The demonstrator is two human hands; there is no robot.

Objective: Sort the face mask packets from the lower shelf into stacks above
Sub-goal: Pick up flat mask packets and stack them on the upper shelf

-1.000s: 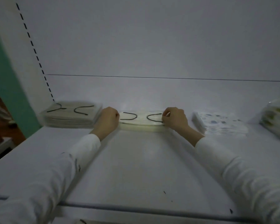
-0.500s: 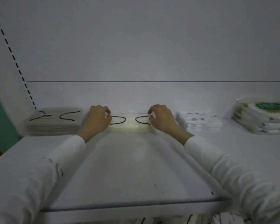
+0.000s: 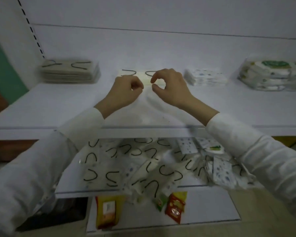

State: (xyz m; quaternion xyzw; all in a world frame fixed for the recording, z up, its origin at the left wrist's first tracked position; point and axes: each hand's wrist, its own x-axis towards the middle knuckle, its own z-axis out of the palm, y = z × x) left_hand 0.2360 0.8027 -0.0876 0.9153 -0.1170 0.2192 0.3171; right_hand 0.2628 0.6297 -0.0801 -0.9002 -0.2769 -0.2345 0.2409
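Note:
On the upper shelf (image 3: 41,103) stand several stacks of mask packets: a beige one (image 3: 70,71) at the left, a pale one with black ear loops (image 3: 144,76) in the middle, a blue-dotted one (image 3: 207,76) and a green-labelled one (image 3: 272,74) at the right. My left hand (image 3: 126,90) and my right hand (image 3: 171,86) hover just in front of the middle stack with fingers loosely curled, holding nothing and hiding part of it. Below, a loose heap of mixed mask packets (image 3: 143,165) covers the lower shelf.
Under the heap, on a lower white board (image 3: 212,207), lie a yellow packet (image 3: 108,211), a red packet (image 3: 175,207) and a small green one (image 3: 160,202). A slotted shelf upright (image 3: 31,29) rises at the far left beside a green wall (image 3: 3,69).
Both hands have let go of the middle stack's ends and drawn back toward each other. The view has tipped down, so the lower shelf's heap now shows.

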